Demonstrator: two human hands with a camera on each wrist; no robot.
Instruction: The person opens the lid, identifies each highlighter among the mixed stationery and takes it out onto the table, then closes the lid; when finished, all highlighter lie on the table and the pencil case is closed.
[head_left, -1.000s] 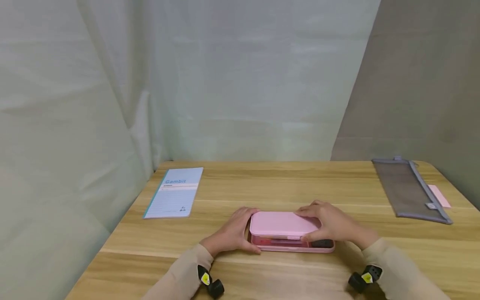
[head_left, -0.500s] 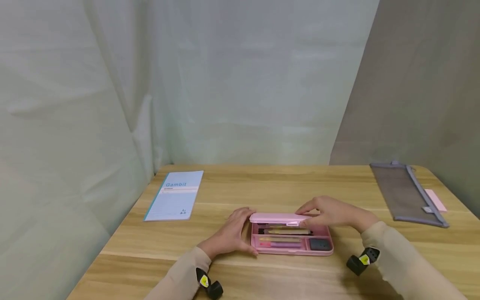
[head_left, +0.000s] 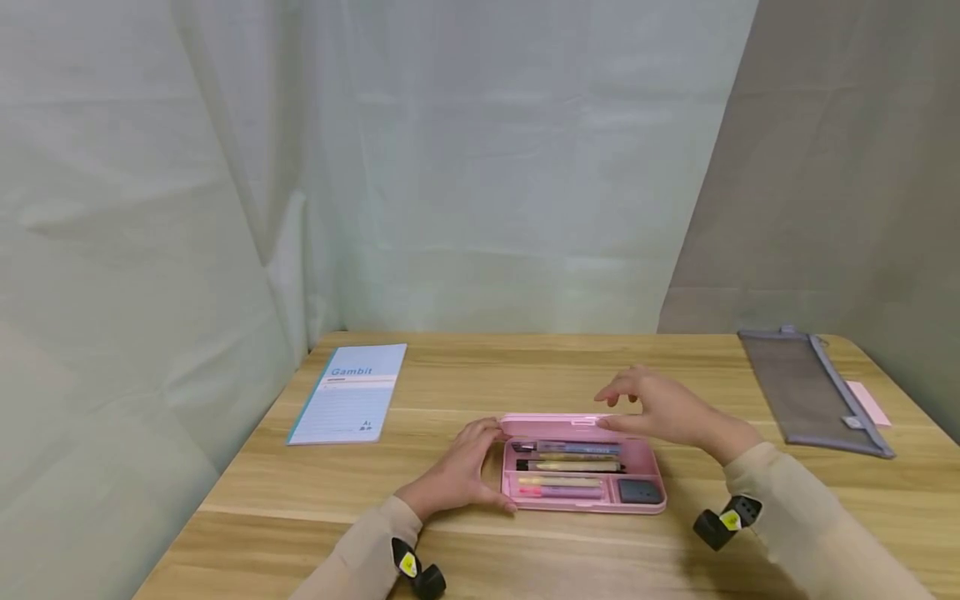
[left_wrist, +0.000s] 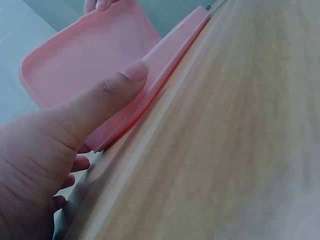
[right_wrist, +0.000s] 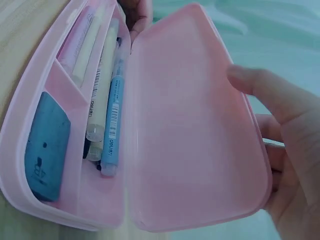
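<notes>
A pink pencil case [head_left: 637, 457] lies on the wooden table with its lid [right_wrist: 175, 115] swung up. My left hand [head_left: 459, 471] holds the case's left end, thumb along the front wall and fingers toward the back. My right hand [head_left: 667, 410] holds the raised lid by its edge; in the right wrist view the thumb is on the inner side, with fingers behind. Inside the case, several pens, among them a blue pen [right_wrist: 114, 120], lie in the rear compartment. A pink-purple pen [head_left: 558, 492] and a pale yellow one sit in front. A dark eraser-like block [head_left: 639, 492] fills the front right compartment.
A light blue notebook [head_left: 348, 396] lies at the table's left. At the far right is a grey mesh zip pouch [head_left: 806, 387], with a pink slip [head_left: 870, 403] at its right edge. Pale curtains [head_left: 495, 167] hang behind the table.
The lid has swung up and back from nearly over the case, uncovering the pens and block. My right hand has risen with it; my left hand has stayed at the case's left end.
</notes>
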